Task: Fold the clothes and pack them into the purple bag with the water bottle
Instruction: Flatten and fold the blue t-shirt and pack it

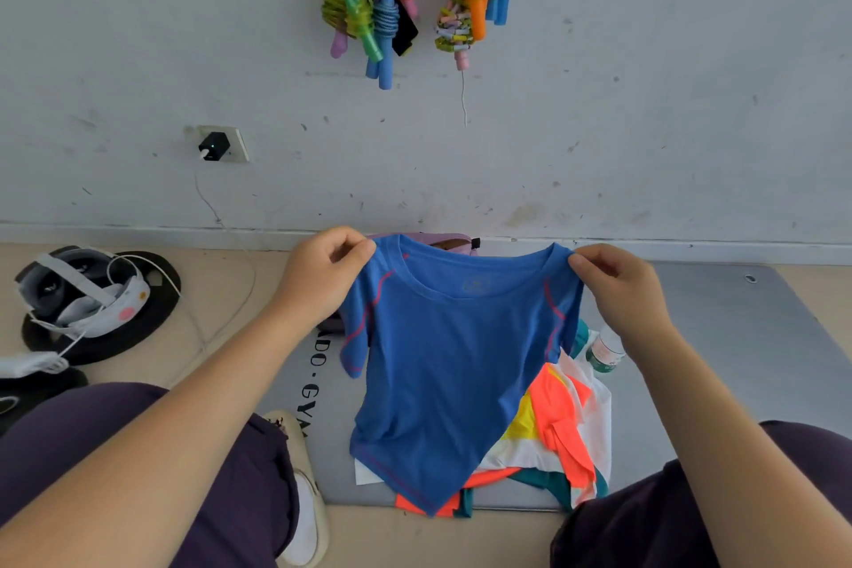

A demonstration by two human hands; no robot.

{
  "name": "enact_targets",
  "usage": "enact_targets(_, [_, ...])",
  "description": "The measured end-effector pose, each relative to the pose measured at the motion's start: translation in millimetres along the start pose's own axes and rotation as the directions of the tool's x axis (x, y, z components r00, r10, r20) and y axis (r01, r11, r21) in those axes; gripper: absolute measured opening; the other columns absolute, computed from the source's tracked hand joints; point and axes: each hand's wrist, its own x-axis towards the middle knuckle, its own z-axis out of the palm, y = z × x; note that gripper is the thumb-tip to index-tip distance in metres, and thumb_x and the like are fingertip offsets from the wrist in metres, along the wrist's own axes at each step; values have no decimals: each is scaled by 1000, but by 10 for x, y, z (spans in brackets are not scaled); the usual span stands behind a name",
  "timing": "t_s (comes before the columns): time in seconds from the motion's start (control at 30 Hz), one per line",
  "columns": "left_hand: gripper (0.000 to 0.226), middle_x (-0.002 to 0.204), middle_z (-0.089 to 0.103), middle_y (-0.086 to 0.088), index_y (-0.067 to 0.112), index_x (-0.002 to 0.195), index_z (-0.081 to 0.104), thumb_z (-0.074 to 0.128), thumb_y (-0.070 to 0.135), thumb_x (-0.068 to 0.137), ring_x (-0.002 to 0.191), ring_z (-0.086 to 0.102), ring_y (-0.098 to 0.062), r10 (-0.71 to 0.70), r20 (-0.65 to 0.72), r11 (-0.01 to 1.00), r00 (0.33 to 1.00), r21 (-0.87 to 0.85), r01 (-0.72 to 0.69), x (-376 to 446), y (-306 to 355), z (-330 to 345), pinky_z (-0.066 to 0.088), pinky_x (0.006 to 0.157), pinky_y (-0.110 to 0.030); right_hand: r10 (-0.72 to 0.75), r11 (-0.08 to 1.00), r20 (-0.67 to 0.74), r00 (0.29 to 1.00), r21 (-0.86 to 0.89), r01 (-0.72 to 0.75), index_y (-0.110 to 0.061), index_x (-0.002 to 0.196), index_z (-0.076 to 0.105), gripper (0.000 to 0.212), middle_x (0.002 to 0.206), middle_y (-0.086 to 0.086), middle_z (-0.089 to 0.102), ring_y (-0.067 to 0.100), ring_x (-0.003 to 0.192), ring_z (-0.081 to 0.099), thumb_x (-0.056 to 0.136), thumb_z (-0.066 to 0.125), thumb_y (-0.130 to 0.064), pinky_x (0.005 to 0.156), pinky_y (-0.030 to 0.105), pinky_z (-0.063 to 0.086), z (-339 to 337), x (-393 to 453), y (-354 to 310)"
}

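Observation:
A blue T-shirt (456, 364) with pink seams hangs spread out in front of me. My left hand (322, 272) pinches its left shoulder and my right hand (618, 286) pinches its right shoulder. Its hem drapes onto a pile of clothes (558, 434) in orange, yellow, white and teal lying on the grey mat (737, 360). Behind the shirt's collar only the top edge of the purple bag (438, 239) shows. The water bottle (606, 351), clear with a green label, lies on the mat just right of the shirt, partly hidden by my right wrist.
A headset with white straps (87, 291) sits on a black disc on the floor at left, with a white cable running to a wall charger (214, 146). Coloured skipping ropes (382, 0) hang on the wall. My knees flank the mat's near edge.

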Motion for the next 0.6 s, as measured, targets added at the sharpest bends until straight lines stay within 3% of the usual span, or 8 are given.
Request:
enact_targets(0.13, [16, 81, 71, -8, 11, 87, 68, 58, 18, 96, 74, 59, -14, 57, -34, 998, 998, 26, -57, 65, 233, -160, 45, 72, -30, -40, 999, -23, 999, -6, 40, -17, 86, 72, 14, 86, -8, 70, 9, 83, 60, 92, 60, -14, 78, 26, 47, -75, 31, -267])
enact_targets(0.3, [16, 78, 68, -20, 12, 86, 70, 61, 23, 94, 69, 55, -23, 178, -107, 976, 978, 148, -162, 316, 726, -522, 43, 66, -30, -139, 989, -73, 988, -69, 134, -16, 81, 71, 14, 76, -5, 67, 8, 70, 57, 89, 63, -24, 62, 22, 43, -257, 174, -932])
enact_targets(0.37, [16, 68, 64, -12, 21, 79, 69, 62, 25, 93, 62, 52, -12, 239, -158, 962, 958, 170, -212, 377, 943, -694, 41, 62, -27, -184, 981, -88, 979, -78, 177, -15, 78, 68, 15, 71, -7, 64, 6, 66, 54, 88, 64, -26, 59, 22, 41, -342, 182, -1203])
enact_targets(0.47, [21, 66, 59, 6, 31, 73, 64, 63, 23, 92, 58, 50, 1, 310, -233, 947, 922, 164, -277, 374, 1260, -907, 37, 56, -9, -265, 964, -86, 960, -59, 261, -14, 80, 65, 16, 73, -6, 61, 6, 66, 52, 92, 60, -25, 59, 21, 41, -485, 113, -1548])
enact_targets(0.53, [19, 74, 63, 8, 26, 74, 64, 61, 21, 93, 66, 53, 1, 336, -245, 940, 909, 146, -308, 336, 1425, -998, 39, 61, -10, -313, 950, -84, 946, -51, 309, -13, 84, 64, 17, 77, -3, 61, 9, 69, 52, 94, 56, -25, 62, 24, 41, -570, 41, -1740])
enact_targets(0.6, [21, 69, 59, 13, 22, 73, 61, 57, 22, 93, 63, 51, 2, 331, -262, 944, 907, 105, -314, 272, 1550, -1062, 38, 59, -13, -339, 941, -85, 937, -49, 335, -11, 88, 62, 19, 80, -1, 60, 12, 71, 51, 96, 53, -26, 64, 27, 41, -644, -41, -1906])
